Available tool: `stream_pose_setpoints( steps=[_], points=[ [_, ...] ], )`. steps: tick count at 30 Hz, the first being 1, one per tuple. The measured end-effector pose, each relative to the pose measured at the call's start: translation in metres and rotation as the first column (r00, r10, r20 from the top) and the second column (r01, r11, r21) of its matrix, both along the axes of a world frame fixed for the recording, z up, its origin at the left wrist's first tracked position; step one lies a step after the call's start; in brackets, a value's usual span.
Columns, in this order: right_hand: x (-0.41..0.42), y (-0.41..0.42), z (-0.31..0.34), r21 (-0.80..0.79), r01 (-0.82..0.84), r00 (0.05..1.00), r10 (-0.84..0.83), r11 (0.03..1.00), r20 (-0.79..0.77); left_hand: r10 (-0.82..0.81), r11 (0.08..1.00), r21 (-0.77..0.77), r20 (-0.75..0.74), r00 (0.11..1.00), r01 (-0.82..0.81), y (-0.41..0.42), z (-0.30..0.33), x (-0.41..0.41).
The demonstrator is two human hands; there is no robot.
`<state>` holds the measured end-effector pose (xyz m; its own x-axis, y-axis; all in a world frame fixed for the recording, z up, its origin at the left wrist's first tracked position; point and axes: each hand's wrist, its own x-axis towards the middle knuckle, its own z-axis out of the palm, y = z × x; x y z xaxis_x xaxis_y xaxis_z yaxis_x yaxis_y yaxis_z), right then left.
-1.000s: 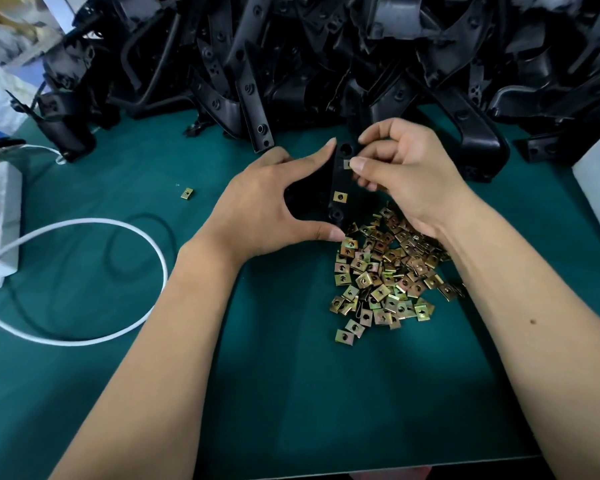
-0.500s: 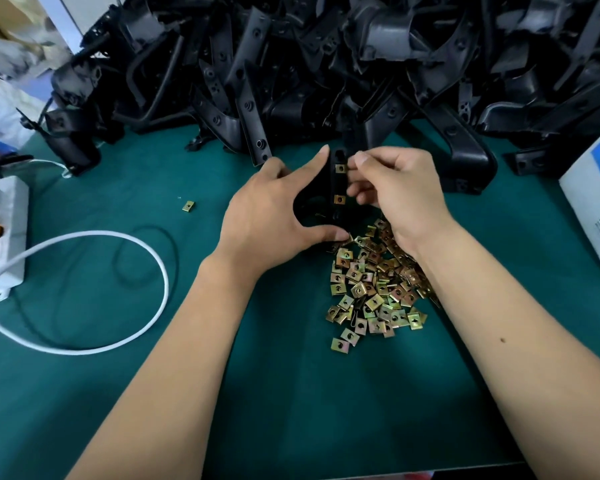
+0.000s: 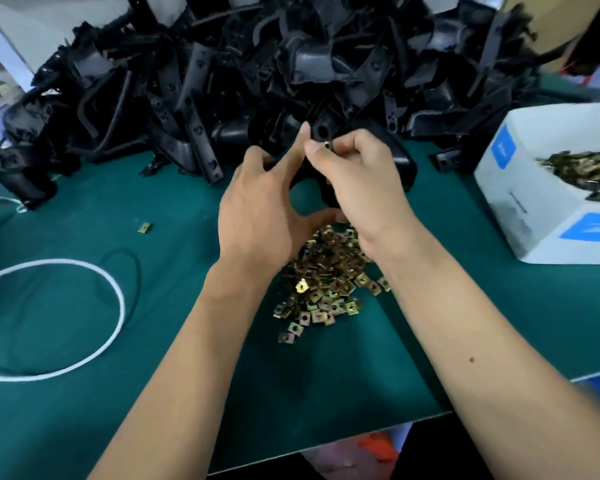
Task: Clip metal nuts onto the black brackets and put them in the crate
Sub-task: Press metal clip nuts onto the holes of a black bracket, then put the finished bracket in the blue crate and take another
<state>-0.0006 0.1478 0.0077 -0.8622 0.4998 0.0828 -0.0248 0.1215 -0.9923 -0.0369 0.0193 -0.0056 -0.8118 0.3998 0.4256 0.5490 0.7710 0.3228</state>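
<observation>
My left hand (image 3: 260, 209) grips a black bracket (image 3: 321, 131) between forefinger and thumb, holding it upright above the green mat. My right hand (image 3: 357, 174) covers most of the bracket and pinches a small brass-coloured metal nut (image 3: 327, 145) against its upper part. A heap of loose metal nuts (image 3: 326, 285) lies on the mat just below both wrists. A big pile of black brackets (image 3: 257, 81) fills the back of the table. No crate is in view.
A white box (image 3: 548, 202) with more nuts inside stands at the right. One stray nut (image 3: 145, 227) lies on the green mat (image 3: 153, 393) to the left. A white cable (image 3: 84, 271) loops at the left. The table's front edge runs at the lower right.
The view has tilted up and the white box has come into sight. My right hand has slid over the bracket and now hides most of it; the lower clipped nut is no longer visible.
</observation>
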Motion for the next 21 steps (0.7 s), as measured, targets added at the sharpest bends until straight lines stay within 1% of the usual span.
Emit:
stream_pose_setpoints(
  steps=[4,7,11,14,15,17,20,21],
  points=[
    [0.046,0.04,0.021,0.031,0.165,0.985,-0.164,0.986,-0.048,-0.106,0.993,0.037,-0.05,0.993,0.108,0.061,0.02,0.036],
    [0.1,0.089,0.033,-0.01,0.309,0.942,-0.307,0.951,-0.133,-0.278,0.958,0.068,0.001,0.96,0.278,0.115,0.037,0.073],
    [0.196,0.155,0.03,-0.086,0.457,0.848,-0.463,0.885,-0.257,-0.545,0.834,0.105,0.011,0.838,0.541,0.191,0.049,0.14],
    [0.27,0.194,0.014,-0.261,0.509,0.762,-0.571,0.82,-0.305,-0.653,0.749,0.066,-0.095,0.751,0.659,0.245,0.047,0.203],
    [0.289,0.206,0.004,-0.331,0.529,0.729,-0.618,0.781,-0.293,-0.68,0.726,0.032,-0.115,0.724,0.687,0.262,0.043,0.223],
    [0.326,0.23,-0.024,-0.428,0.605,0.654,-0.726,0.671,-0.214,-0.742,0.67,-0.07,-0.098,0.663,0.739,0.294,0.025,0.261],
    [0.366,0.254,-0.087,-0.484,0.724,0.57,-0.821,0.492,0.019,-0.81,0.559,-0.237,0.045,0.584,0.794,0.32,-0.024,0.297],
    [0.379,0.26,-0.111,-0.484,0.776,0.516,-0.848,0.404,0.12,-0.821,0.521,-0.287,0.09,0.564,0.804,0.324,-0.043,0.305]
  ],
)
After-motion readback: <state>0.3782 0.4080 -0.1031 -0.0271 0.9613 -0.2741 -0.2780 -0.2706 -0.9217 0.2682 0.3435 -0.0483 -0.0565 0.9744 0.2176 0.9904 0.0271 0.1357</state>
